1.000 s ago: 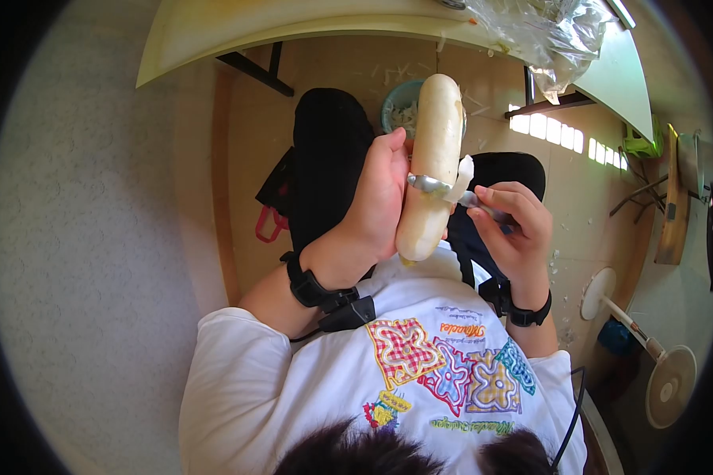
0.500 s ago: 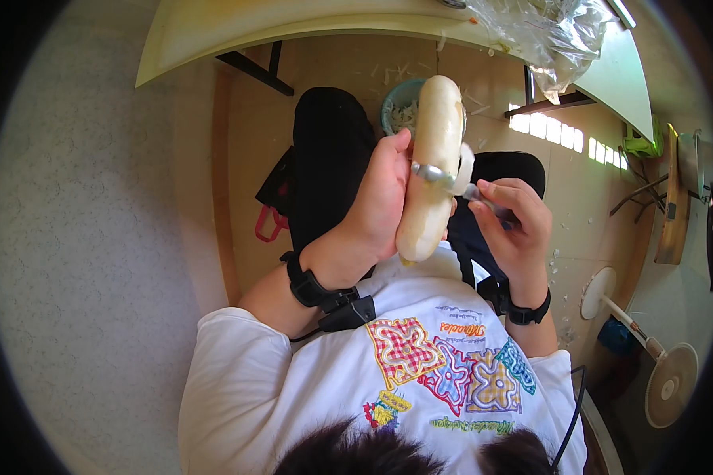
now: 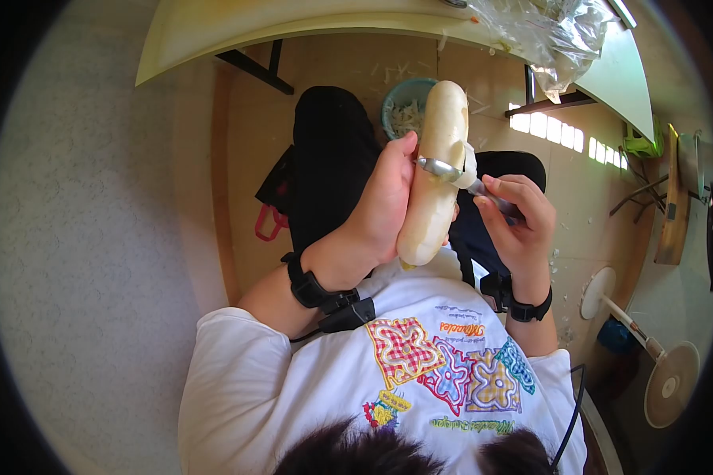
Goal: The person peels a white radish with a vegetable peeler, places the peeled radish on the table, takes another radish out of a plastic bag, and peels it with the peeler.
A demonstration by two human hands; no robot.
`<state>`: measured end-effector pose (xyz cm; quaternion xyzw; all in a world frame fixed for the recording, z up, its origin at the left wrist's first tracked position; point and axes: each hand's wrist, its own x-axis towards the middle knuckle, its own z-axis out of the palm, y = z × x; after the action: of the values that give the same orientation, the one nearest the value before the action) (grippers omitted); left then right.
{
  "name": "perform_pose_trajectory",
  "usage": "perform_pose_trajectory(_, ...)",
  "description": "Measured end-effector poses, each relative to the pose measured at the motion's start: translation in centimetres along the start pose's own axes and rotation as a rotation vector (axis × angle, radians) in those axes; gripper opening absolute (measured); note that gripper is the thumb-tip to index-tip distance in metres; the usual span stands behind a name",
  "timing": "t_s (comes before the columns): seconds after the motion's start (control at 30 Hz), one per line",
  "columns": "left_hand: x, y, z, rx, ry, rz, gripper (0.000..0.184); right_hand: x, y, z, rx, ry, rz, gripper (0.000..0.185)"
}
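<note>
A long, pale white radish (image 3: 433, 218) is held upright in front of my chest, its surface smooth and cream-white. My left hand (image 3: 382, 202) is closed around its left side; some of the fingers are hidden behind it. In my right hand (image 3: 523, 222) is a silver peeler (image 3: 441, 168), gripped by its handle. The peeler's head lies across the radish at mid-length, touching it. A thin strip of peel (image 3: 470, 166) curls up at the blade's right end. Below the radish's far end stands a light blue basin (image 3: 387, 119) with white peelings in it.
A pale table (image 3: 238, 28) spans the far side, with a crumpled clear plastic bag (image 3: 558, 47) at its right. Peel scraps lie on the floor around the basin. To the right are a white fan (image 3: 672, 386) and a wooden board (image 3: 669, 206).
The peeler has shifted slightly on the radish, with the peel strip at its blade. The radish has tilted a little to the right. My left hand keeps its grip.
</note>
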<state>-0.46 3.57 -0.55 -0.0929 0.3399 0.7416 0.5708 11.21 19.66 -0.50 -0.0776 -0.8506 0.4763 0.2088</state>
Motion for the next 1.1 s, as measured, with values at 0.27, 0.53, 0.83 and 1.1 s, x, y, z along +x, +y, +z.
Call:
perform_pose_trajectory(0.27,0.1,-0.1,-0.2,-0.004,-0.022,-0.001,0.058,0.0,0.0,-0.1,0.001,0.000,0.020,0.025)
perform_pose_trajectory(0.53,0.1,-0.7,-0.7,-0.001,0.031,-0.034,0.054,0.0,0.1,0.0,0.010,0.003,0.004,0.025)
perform_pose_trajectory(0.83,0.2,-0.7,-0.8,-0.002,0.043,-0.039,0.052,0.1,0.3,0.3,0.015,0.017,-0.009,0.025)
perform_pose_trajectory(1.1,-0.3,-0.9,-0.2,-0.011,0.013,-0.061,0.037,0.3,1.4,0.0,-0.009,0.063,0.005,0.021)
